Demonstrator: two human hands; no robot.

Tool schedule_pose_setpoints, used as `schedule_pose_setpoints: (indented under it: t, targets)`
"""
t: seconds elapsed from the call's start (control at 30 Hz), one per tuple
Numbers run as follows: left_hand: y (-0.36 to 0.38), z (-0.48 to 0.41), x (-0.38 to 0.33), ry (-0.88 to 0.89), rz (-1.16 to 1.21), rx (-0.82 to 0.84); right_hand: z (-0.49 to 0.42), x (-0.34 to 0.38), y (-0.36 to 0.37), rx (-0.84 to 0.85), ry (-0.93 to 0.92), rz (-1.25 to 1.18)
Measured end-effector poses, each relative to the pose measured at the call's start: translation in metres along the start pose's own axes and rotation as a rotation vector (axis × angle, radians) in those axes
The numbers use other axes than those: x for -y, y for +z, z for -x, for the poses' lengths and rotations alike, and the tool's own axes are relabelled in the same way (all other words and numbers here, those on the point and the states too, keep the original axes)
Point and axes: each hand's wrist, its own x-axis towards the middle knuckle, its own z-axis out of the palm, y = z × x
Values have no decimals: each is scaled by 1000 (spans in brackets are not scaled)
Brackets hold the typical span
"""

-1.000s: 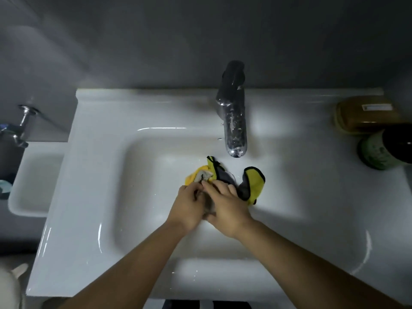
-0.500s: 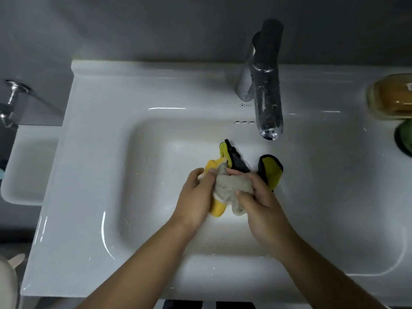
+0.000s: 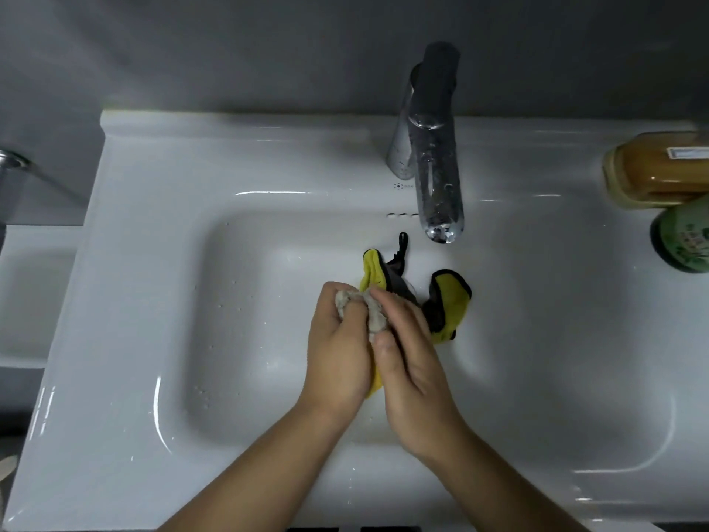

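Note:
Over the white sink basin I hold a small cloth, yellow with black edging and a grey underside. My left hand grips a bunched grey part of it near the top. My right hand lies against the left one, its fingers curled round the same grey bunch. The yellow and black ends stick out behind my hands toward the tap. No water runs from the chrome tap above the cloth.
A yellow-brown soap box and a green bottle stand on the sink ledge at the right. A second small white basin and a metal fitting are at the far left. Water drops dot the basin.
My hands have closed together, bunching the grey part of the cloth that was spread between them half a second ago. The view has shifted, so the tap sits further right.

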Motion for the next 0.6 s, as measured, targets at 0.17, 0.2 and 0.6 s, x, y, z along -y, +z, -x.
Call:
schedule_pose_setpoints:
  t: [0.17, 0.2, 0.6]
  targets:
    - [8, 15, 1, 88, -117, 89, -6, -7, 2, -152, -22, 8]
    - [8, 14, 1, 83, -114, 93, -8, -8, 1, -156, -18, 6]
    - [7, -3, 13, 217, -189, -8, -40, 5, 12, -198, 275, -193]
